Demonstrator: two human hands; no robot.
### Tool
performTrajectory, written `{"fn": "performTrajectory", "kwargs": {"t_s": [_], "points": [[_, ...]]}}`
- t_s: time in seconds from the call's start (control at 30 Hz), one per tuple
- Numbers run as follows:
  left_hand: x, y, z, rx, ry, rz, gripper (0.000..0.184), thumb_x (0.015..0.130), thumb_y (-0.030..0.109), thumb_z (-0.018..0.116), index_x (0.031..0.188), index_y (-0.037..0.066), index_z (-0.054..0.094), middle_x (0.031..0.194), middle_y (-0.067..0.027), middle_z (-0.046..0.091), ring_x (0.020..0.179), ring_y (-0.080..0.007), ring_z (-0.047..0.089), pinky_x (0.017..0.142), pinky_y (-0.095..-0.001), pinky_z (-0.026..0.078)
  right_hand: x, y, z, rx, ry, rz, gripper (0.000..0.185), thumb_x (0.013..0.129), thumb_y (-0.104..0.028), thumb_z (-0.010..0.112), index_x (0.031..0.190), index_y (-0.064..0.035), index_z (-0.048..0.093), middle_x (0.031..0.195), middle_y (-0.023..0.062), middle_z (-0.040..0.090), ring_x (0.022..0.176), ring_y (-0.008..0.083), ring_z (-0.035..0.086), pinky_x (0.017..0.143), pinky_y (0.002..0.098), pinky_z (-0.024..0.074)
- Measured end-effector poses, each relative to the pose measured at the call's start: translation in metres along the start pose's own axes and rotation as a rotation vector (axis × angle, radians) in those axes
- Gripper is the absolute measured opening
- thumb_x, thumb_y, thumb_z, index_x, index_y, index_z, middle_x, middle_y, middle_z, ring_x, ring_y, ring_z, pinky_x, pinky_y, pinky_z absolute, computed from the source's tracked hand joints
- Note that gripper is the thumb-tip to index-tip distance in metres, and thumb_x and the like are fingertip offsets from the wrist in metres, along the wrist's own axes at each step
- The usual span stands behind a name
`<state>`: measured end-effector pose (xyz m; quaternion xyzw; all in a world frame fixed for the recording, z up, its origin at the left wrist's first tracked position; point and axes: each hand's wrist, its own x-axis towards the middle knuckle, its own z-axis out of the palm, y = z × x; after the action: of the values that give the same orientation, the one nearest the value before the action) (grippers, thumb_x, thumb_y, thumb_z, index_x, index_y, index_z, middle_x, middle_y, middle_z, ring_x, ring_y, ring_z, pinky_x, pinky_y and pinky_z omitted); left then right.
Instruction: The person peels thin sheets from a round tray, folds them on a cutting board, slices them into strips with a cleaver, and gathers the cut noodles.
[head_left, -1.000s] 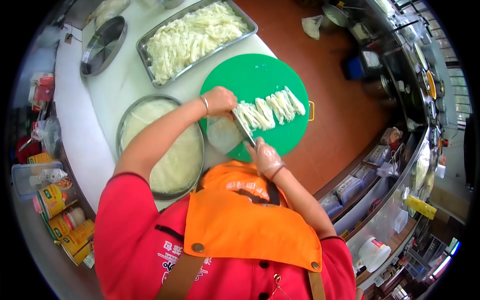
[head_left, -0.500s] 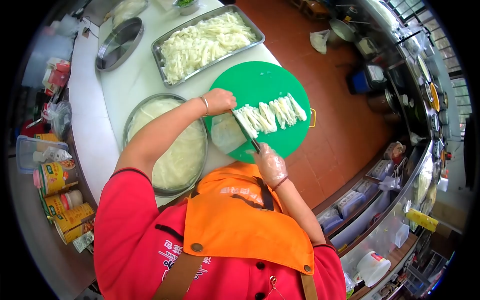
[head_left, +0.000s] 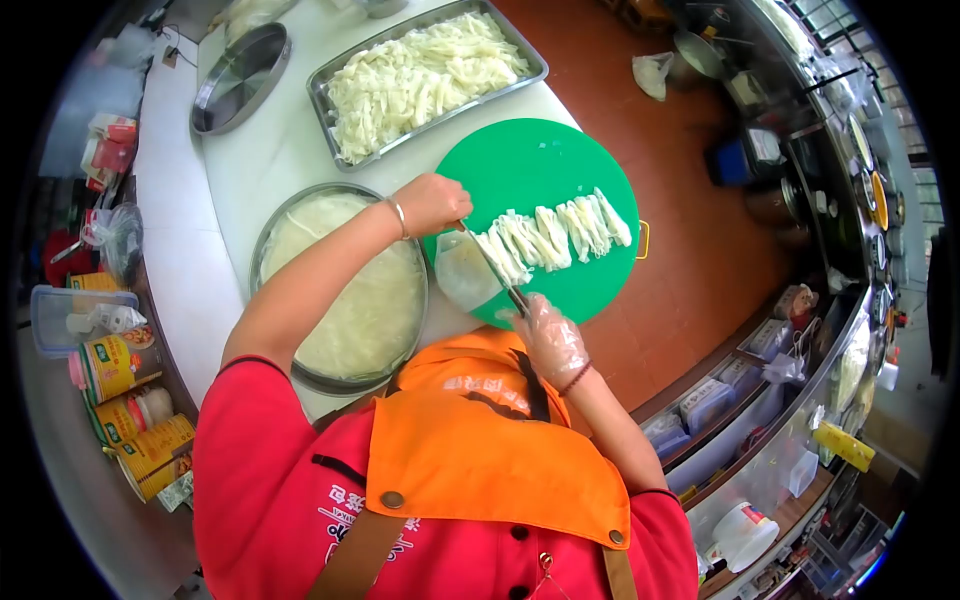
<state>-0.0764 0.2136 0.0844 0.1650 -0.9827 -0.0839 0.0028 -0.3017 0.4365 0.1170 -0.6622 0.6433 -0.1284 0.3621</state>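
Note:
My left hand (head_left: pixel 437 203), bare with a bangle at the wrist, is closed on the far end of a long knife (head_left: pixel 488 262). In a clear plastic glove, my right hand (head_left: pixel 555 342) is wrapped round the near, dark-handled end. The blade stands across a folded pale noodle sheet (head_left: pixel 464 272) on a round green cutting board (head_left: pixel 535 155). Right of the blade, cut noodle strips (head_left: pixel 553 237) lie in a row of small bundles. Close by my left forearm, a round metal pan (head_left: pixel 424 300) holds flat pale sheets (head_left: pixel 350 310).
Beyond the board, a rectangular metal tray (head_left: pixel 448 113) is heaped with cut noodles. A round metal pan (head_left: pixel 240 80) sits at the far left of the white counter (head_left: pixel 300 150). Tins (head_left: pixel 155 455) stand at the left; shelves with plastic tubs (head_left: pixel 710 405) line the right.
The view has shifted a little, so the board and tray appear farther right. Relative to the board, the knife has moved slightly left, with both hands still on it.

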Motion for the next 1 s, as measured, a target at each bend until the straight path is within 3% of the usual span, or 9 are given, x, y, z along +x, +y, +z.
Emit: {"fn": "performTrajectory", "kwargs": {"t_s": [0.17,0.33,0.53,0.63,0.73,0.83,0.87,1.0], "points": [[0.001,-0.007,0.024,-0.033,0.013,0.019,0.021,0.072,0.023,0.076,0.075,0.011,0.059,0.076,-0.0028,0.061,0.079,-0.0244,0.062,0.067,-0.0381,0.052,0.005,0.016,0.042,0.086,-0.013,0.122,0.028,0.097,-0.029,0.054,0.102,-0.0028,0.047,0.085,0.0264,0.065,0.076,0.0448,0.064,0.068,0.0523,0.0517],[-0.012,0.001,0.002,-0.035,-0.017,0.011,0.023,0.072,0.026,0.077,0.075,0.011,0.06,0.078,-0.003,0.061,0.081,-0.0243,0.063,0.068,-0.0388,0.052,-0.003,-0.012,0.004,0.057,-0.033,0.065,0.03,0.096,-0.031,0.058,0.099,-0.0034,0.049,0.083,0.0263,0.064,0.076,0.0449,0.064,0.067,0.0525,0.0512],[-0.008,-0.003,0.026,-0.034,-0.075,0.012,0.024,0.072,0.026,0.077,0.075,0.011,0.059,0.078,-0.0028,0.062,0.081,-0.0241,0.063,0.068,-0.039,0.052,0.004,0.013,0.043,0.056,-0.008,0.099,0.03,0.096,-0.033,0.058,0.098,-0.0035,0.05,0.082,0.0258,0.064,0.075,0.0443,0.064,0.065,0.0512,0.0515],[-0.014,-0.003,0.018,-0.035,-0.093,-0.005,0.024,0.072,0.027,0.077,0.074,0.011,0.059,0.078,-0.0025,0.062,0.08,-0.0244,0.063,0.068,-0.0391,0.052,0.007,0.005,0.032,-0.005,-0.004,-0.027,0.029,0.096,-0.032,0.058,0.099,-0.0041,0.05,0.082,0.026,0.064,0.074,0.0439,0.064,0.064,0.051,0.0517],[-0.024,0.01,-0.003,-0.049,-0.06,-0.001,0.025,0.072,0.028,0.077,0.074,0.011,0.059,0.077,-0.0031,0.062,0.079,-0.0251,0.064,0.068,-0.0396,0.053,-0.009,-0.017,0.008,0.056,-0.066,0.043,0.027,0.097,-0.03,0.056,0.099,-0.0034,0.051,0.082,0.0264,0.064,0.075,0.0432,0.064,0.064,0.0506,0.052],[-0.027,0.018,0.019,-0.087,-0.036,-0.006,0.025,0.072,0.029,0.077,0.074,0.01,0.06,0.077,-0.0038,0.063,0.08,-0.0257,0.064,0.068,-0.0401,0.053,-0.011,-0.004,0.025,-0.056,-0.071,-0.118,0.027,0.098,-0.029,0.054,0.098,-0.0024,0.05,0.083,0.0261,0.065,0.076,0.0434,0.065,0.065,0.0512,0.052],[-0.026,0.019,0.022,-0.097,-0.03,-0.011,0.025,0.072,0.029,0.077,0.074,0.01,0.06,0.076,-0.0041,0.063,0.08,-0.0258,0.064,0.069,-0.0402,0.052,-0.004,-0.003,0.035,0.054,-0.094,0.096,0.029,0.097,-0.03,0.055,0.098,-0.0016,0.049,0.082,0.0259,0.065,0.076,0.0438,0.064,0.066,0.0518,0.0516],[-0.019,0.012,0.018,-0.069,-0.115,0.015,0.026,0.073,0.028,0.077,0.073,0.01,0.058,0.076,-0.0046,0.062,0.081,-0.0263,0.064,0.069,-0.0398,0.052,-0.007,0.003,0.038,0.062,-0.053,0.084,0.032,0.096,-0.032,0.057,0.098,-0.0016,0.049,0.082,0.0264,0.065,0.076,0.045,0.064,0.066,0.0522,0.0513]]}}
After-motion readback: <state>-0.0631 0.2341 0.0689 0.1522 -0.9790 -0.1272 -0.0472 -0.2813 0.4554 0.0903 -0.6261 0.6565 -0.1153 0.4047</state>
